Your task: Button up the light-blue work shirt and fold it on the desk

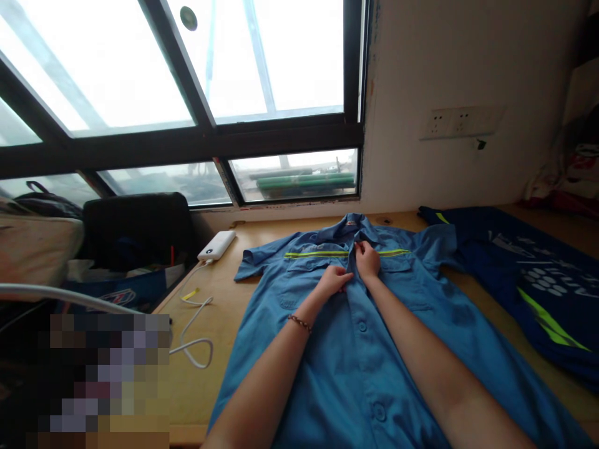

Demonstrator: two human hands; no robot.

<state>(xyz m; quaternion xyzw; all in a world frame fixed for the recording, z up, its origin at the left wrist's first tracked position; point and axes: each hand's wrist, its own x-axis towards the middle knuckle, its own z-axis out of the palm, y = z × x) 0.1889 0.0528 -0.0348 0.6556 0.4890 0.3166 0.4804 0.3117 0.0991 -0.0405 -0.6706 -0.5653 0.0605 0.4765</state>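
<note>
"So, what lies along the left edge of the desk [229,299]?"

"A cable [211,352] and, near the far left corner, a power bank [217,246]. Right of them the shirt [337,349] lies front up, collar [330,234] by the far edge, body running down to the near edge."

"How will it handle?"

"Light and soft, I'd judge, with little slip and nothing fragile (a tug would sooner wrinkle it than tear it). The placket [358,305] looks a bit stiffer, so its edge beside a button [362,326] should be the best hold."

"And the grip?"

"The left hand [334,279] seems to pinch the placket just below the yellow band [318,254], fingertips partly hidden. The right hand [367,259], nearer the collar, has thumb and finger pressed together on the front edge."

"Further right?"

"A dark garment [505,262], spread toward the right edge; one sleeve [440,244] of the shirt meets it."
</note>
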